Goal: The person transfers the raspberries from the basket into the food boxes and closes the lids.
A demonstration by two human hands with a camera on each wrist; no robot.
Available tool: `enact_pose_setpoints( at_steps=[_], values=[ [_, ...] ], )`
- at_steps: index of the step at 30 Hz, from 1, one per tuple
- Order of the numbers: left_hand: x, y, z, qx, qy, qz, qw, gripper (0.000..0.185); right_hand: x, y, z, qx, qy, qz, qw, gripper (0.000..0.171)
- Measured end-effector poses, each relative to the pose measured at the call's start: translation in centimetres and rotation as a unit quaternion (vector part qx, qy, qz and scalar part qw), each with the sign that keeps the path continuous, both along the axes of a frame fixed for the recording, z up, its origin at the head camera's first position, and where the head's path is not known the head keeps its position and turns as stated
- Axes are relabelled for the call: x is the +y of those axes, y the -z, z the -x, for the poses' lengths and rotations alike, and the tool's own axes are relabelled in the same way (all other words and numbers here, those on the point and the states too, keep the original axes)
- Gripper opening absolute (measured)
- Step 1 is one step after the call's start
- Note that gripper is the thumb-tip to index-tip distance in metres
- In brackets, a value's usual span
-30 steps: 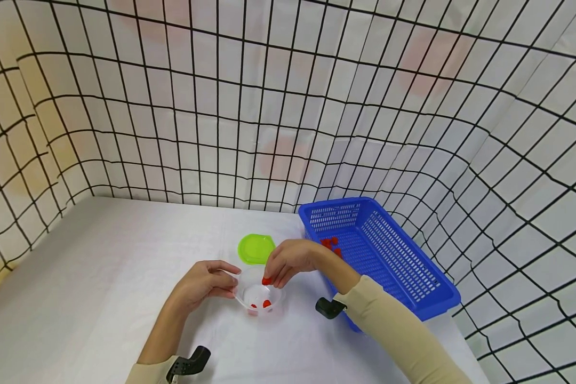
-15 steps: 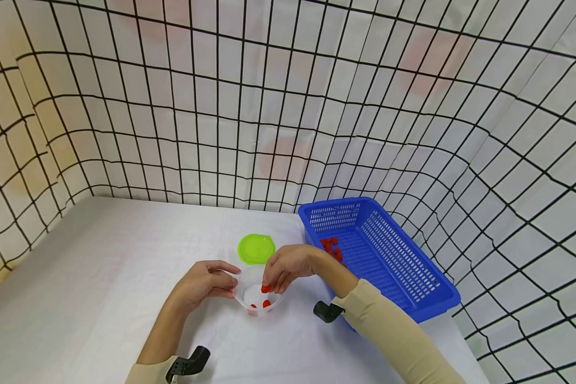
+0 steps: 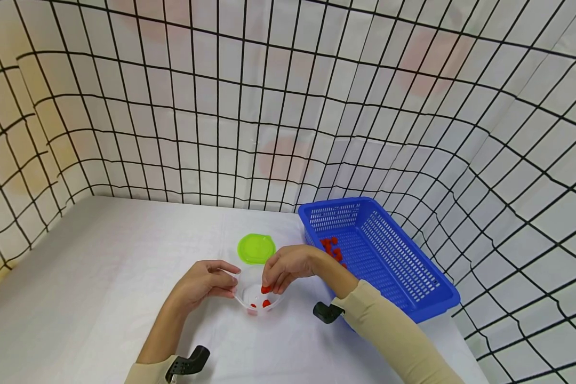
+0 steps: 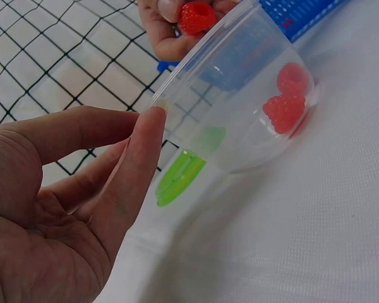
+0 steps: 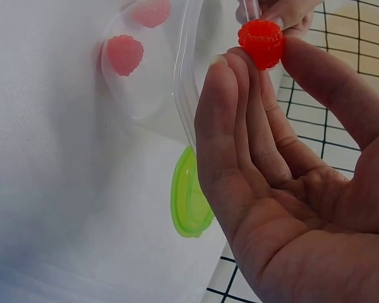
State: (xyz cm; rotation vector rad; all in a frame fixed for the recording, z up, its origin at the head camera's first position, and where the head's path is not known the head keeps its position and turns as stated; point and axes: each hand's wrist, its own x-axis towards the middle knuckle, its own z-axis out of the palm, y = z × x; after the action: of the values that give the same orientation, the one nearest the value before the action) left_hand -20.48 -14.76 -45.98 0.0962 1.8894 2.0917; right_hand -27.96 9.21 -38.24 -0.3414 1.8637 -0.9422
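Note:
My left hand (image 3: 206, 284) pinches the rim of a clear plastic bowl (image 4: 240, 142) between thumb and fingers. Two red raspberries (image 4: 285, 113) lie at the bottom of the bowl, seen through its wall in both wrist views. My right hand (image 3: 290, 268) pinches another raspberry (image 5: 261, 44) between thumb and fingertips, just over the bowl's open top. In the head view that held raspberry shows as a small red spot under the fingers. Behind the bowl a bright green lid (image 3: 256, 249) lies flat on the white table.
To the right stands a blue perforated basket (image 3: 415, 272), set at an angle, with several red raspberries (image 3: 330, 246) at its left end. My right forearm crosses its near left side. Black wire mesh (image 3: 249, 106) over white sheeting rises around the table's back and sides.
My right hand, with the raspberry, has dipped slightly lower toward the bowl since a second ago; in the last half second it barely moves. My left hand stays at the rim.

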Motion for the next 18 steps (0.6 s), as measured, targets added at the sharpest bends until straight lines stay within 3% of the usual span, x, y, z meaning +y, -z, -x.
enact_pose_setpoints(
  at_steps=[18],
  values=[
    [0.00,-0.21,-0.04,-0.003,0.002,0.002,1.0000,0.040,0.18,-0.11,0.06,-0.008,-0.004,-0.003,1.000,0.010]
  ],
)
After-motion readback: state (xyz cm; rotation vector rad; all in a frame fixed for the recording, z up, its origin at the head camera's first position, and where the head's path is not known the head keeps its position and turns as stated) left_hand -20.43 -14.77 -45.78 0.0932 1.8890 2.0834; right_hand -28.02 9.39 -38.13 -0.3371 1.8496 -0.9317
